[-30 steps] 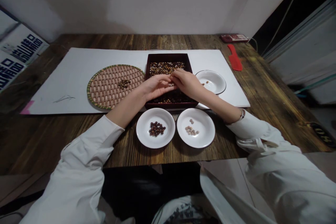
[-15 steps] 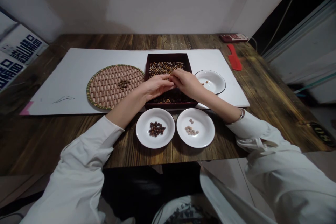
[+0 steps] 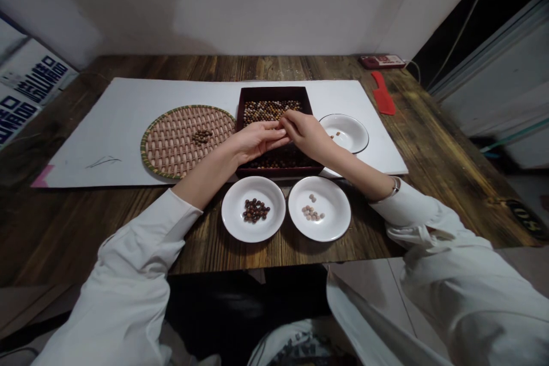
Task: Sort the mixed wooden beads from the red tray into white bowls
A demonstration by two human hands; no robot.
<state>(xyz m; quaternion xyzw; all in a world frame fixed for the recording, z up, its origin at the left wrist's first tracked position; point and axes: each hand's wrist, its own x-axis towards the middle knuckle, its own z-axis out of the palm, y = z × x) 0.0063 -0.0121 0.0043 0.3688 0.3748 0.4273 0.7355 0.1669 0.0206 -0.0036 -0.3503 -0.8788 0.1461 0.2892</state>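
Over a dark red box point(image 3: 274, 171) of mixed brown, yellow and pale beads point(image 3: 268, 110), my two hands meet. My left hand point(image 3: 259, 140) is turned palm up, its fingers stretched out and slightly cupped; whether beads lie in it is hidden. Bent over its fingertips, my right hand point(image 3: 302, 131) has thumb and fingers pinched together, and what they hold cannot be made out. In front of the box, a white dish point(image 3: 231, 223) contains dark brown beads point(image 3: 256, 211), and another white dish point(image 3: 338, 223) contains pale beads point(image 3: 313, 213).
Left of the box lies a round woven tray point(image 3: 167, 148) with a small heap of brownish beads point(image 3: 202, 136). A third white dish point(image 3: 358, 134) with a few pieces stands on the right. Farther right are a red comb-shaped object point(image 3: 383, 94) and a dark red device point(image 3: 381, 62) with a cable.
My right hand has shifted very slightly at the left fingertips, its fingers still pinched. My left hand stays nearly in place; dishes, tray and box look unmoved.
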